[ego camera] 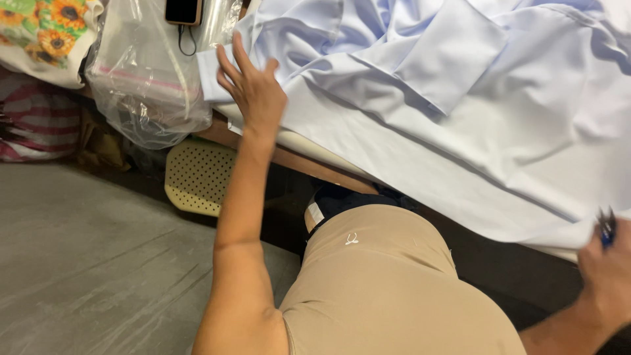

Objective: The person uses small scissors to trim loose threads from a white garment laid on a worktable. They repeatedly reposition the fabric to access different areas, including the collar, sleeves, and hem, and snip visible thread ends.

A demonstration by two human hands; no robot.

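Observation:
A pale blue garment (420,85) lies spread over a table with a wooden edge (309,163), its cloth hanging over the near side. My left hand (253,85) rests flat on the cloth's left end with fingers spread, holding nothing. My right hand (608,269) is at the far right, blurred, pinching the cloth's lower edge together with a small dark blue object (606,230) that I cannot make out. My beige-clad legs (388,283) sit below the table edge.
A clear plastic bag (148,85) hangs off the table's left end, with a dark phone (183,11) and cable on it. A sunflower-print cloth (46,33) and striped fabric (36,121) sit at the left. A perforated cream panel (197,174) stands under the table above the grey floor (85,263).

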